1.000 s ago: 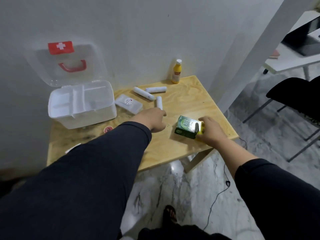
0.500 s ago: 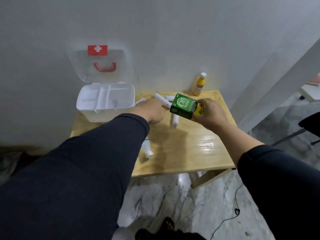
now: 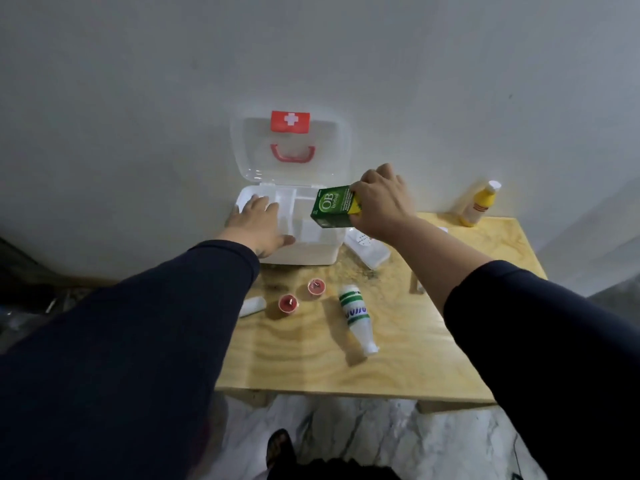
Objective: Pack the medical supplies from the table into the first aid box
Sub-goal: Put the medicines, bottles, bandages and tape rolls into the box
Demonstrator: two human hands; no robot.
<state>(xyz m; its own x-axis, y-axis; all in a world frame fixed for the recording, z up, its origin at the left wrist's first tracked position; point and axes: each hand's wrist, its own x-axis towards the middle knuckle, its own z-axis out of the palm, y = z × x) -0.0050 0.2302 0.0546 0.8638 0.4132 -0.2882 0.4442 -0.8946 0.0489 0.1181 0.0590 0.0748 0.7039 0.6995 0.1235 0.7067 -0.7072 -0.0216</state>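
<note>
The white first aid box (image 3: 304, 252) stands open at the table's far left, its clear lid (image 3: 290, 147) with a red cross and red handle leaning on the wall. My right hand (image 3: 379, 200) grips a green carton (image 3: 332, 206) and holds it tilted over the box's right compartment. My left hand (image 3: 258, 223) rests flat, fingers spread, on the box's left rim. On the wood lie a white bottle with green stripes (image 3: 355, 315), two small red tins (image 3: 288, 303), a flat white packet (image 3: 367, 245) and a small white roll (image 3: 252, 306).
A yellow bottle (image 3: 478, 204) stands upright at the table's far right corner against the wall. The wooden table (image 3: 398, 358) ends close in front of me, above a marble floor. My foot (image 3: 280, 452) shows below the table edge.
My right hand has carried the green carton from mid-table up to the box. My left hand has moved from the table onto the box's left rim. The camera has swung left.
</note>
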